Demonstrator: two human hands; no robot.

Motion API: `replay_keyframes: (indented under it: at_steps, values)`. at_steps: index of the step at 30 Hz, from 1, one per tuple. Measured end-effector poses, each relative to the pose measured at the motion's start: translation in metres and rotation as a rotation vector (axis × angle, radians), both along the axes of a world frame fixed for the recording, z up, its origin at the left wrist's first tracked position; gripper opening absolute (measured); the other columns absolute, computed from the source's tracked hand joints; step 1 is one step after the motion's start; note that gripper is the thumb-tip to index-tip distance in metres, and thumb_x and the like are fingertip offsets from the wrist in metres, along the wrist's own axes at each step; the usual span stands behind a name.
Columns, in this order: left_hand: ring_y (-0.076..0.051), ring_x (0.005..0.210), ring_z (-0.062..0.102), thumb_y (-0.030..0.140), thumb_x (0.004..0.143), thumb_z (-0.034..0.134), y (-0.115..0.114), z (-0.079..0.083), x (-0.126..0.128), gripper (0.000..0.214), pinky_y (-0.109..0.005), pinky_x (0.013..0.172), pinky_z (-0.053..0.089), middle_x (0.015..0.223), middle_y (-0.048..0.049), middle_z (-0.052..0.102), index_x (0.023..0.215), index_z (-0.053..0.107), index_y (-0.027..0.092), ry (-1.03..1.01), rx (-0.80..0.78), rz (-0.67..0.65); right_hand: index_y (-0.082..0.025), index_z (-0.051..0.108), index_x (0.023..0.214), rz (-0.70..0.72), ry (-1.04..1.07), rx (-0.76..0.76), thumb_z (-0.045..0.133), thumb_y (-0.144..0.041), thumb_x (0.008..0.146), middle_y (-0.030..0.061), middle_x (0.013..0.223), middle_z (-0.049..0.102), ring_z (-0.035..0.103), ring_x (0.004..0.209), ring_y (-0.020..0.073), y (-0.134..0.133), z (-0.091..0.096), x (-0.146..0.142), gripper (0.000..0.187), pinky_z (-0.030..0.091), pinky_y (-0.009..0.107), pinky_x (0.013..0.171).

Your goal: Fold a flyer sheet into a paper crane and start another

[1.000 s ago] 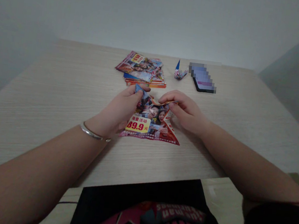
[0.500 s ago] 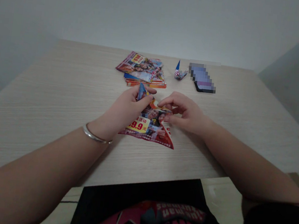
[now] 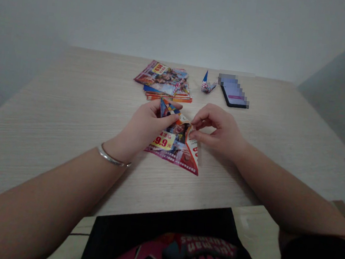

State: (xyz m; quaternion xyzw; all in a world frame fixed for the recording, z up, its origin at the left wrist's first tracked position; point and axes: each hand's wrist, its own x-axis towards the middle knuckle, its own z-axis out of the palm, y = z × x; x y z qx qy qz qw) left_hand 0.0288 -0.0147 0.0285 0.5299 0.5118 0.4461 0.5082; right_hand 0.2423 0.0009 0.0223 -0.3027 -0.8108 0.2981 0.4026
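We hold the folded leaflet (image 3: 176, 150) over the worktop (image 3: 69, 105), left grip (image 3: 148, 124) clasping one side, right grip (image 3: 218, 128) pinching the opposite edge.

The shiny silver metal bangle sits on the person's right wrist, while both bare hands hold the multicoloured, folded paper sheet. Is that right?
Wrong wrist: in the head view the silver metal bangle is on the left wrist. The left hand and right hand do hold the multicoloured, folded paper sheet.
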Motion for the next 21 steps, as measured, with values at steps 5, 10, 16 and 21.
replay_keyframes:
  at_steps: [5, 10, 16, 21]
  values:
    - [-0.018, 0.079, 0.071, 0.024, 0.077, 0.08, 0.0, 0.0, 0.001, 0.033, -0.031, 0.071, 0.059, 0.096, -0.0025, 0.077, 0.109, 0.075, 0.022, -0.047, -0.005, 0.04, -0.022, 0.073, 0.091, -0.037, -0.039, 0.112, 0.082, -0.053, 0.083, 0.0015, 0.083, 0.065, 0.061, 0.075, 0.0144, -0.004, 0.004, -0.003, 0.033, 0.056, 0.029, 0.069]
    - [-0.018, 0.083, 0.072, 0.022, 0.075, 0.081, 0.0, 0.001, 0.002, 0.041, -0.03, 0.074, 0.061, 0.103, -0.0022, 0.077, 0.115, 0.072, 0.023, -0.151, 0.022, -0.001, -0.021, 0.073, 0.089, -0.017, -0.006, 0.188, 0.083, -0.057, 0.082, 0.0014, 0.081, 0.068, 0.061, 0.074, 0.0142, -0.005, 0.006, -0.004, 0.038, 0.054, 0.03, 0.07]
    - [-0.02, 0.085, 0.073, 0.027, 0.075, 0.082, 0.001, -0.003, 0.002, 0.041, -0.034, 0.077, 0.062, 0.1, -0.003, 0.076, 0.114, 0.07, 0.021, -0.138, 0.006, 0.001, -0.022, 0.071, 0.087, -0.032, 0.025, 0.058, 0.085, -0.057, 0.079, 0.0013, 0.085, 0.067, 0.06, 0.077, 0.0145, -0.006, 0.005, -0.005, 0.038, 0.055, 0.029, 0.07]
    - [-0.019, 0.083, 0.072, 0.025, 0.075, 0.082, 0.002, -0.002, 0.002, 0.044, -0.034, 0.078, 0.061, 0.099, -0.0034, 0.076, 0.116, 0.069, 0.02, -0.192, -0.057, -0.009, -0.022, 0.068, 0.101, -0.082, 0.139, -0.176, 0.083, -0.047, 0.081, -0.0009, 0.087, 0.063, 0.062, 0.076, 0.0128, 0.001, -0.012, -0.007, 0.035, 0.056, 0.028, 0.068]
